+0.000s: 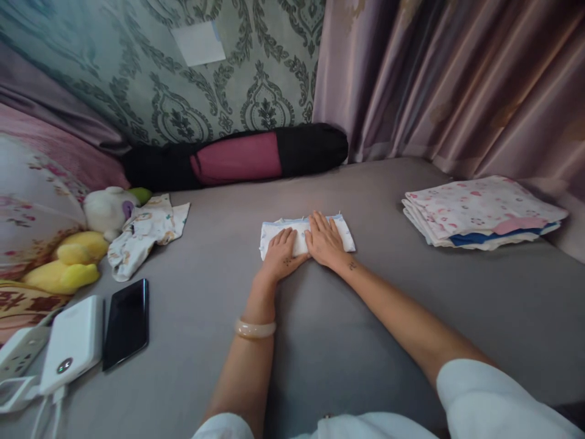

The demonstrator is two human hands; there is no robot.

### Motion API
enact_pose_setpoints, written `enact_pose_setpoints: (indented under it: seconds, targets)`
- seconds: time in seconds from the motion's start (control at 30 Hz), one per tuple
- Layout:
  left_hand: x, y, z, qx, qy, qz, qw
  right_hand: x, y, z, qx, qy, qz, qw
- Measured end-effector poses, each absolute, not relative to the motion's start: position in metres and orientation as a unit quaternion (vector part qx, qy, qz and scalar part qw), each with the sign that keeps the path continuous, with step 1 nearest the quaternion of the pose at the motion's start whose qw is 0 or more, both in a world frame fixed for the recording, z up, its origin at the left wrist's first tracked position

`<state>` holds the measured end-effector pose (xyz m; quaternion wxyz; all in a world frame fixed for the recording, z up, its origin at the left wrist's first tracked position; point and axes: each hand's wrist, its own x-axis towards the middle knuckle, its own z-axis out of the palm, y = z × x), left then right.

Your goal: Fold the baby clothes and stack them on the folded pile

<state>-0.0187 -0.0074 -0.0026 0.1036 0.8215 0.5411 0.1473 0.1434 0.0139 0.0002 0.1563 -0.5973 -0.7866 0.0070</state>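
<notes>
A small folded white cloth (299, 241) with a light blue edge and small dark marks lies on the grey sheet in front of me. On its left part my left hand (282, 256) rests flat, fingers stretched forward. My right hand (325, 240) lies flat on the middle and right of it, fingers extended. The two thumbs come close together near the cloth's front edge. Neither hand grips anything. Parts of the cloth are hidden under my palms.
To the right sits a stack of folded cloths (484, 210). Leftward are a printed baby garment (153, 235), plush toys (82, 256), a phone (127, 323), a white power bank (73, 341) and a power strip (22, 350). A black and maroon long bag (237, 160) lies along the wall.
</notes>
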Motion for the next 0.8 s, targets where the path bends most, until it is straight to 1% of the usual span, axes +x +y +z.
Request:
enact_pose_setpoints:
  seconds: [0.17, 0.4, 0.5, 0.6, 0.7, 0.8]
  targets:
    - [-0.022, -0.004, -0.01, 0.822, 0.533, 0.167, 0.111, 0.143, 0.016, -0.008, -0.602, -0.786, 0.024, 0.139]
    - [-0.023, -0.002, -0.007, 0.818, 0.525, 0.208, 0.11, 0.15, 0.022, -0.005, -0.604, -0.787, 0.065, 0.111]
    - [-0.022, 0.003, -0.007, 0.8, 0.542, 0.23, 0.117, 0.159, 0.028, -0.003, -0.619, -0.776, 0.058, 0.106]
    - [-0.024, 0.014, -0.01, 0.77, 0.582, 0.244, 0.094, 0.173, 0.035, 0.0, -0.617, -0.78, 0.032, 0.102]
    - [-0.031, 0.031, -0.011, 0.751, 0.621, 0.214, 0.067, 0.186, 0.045, 0.005, -0.617, -0.781, 0.029, 0.093]
    - [-0.043, 0.05, -0.008, 0.752, 0.638, 0.151, 0.074, 0.198, 0.055, 0.012, -0.626, -0.774, 0.058, 0.082]
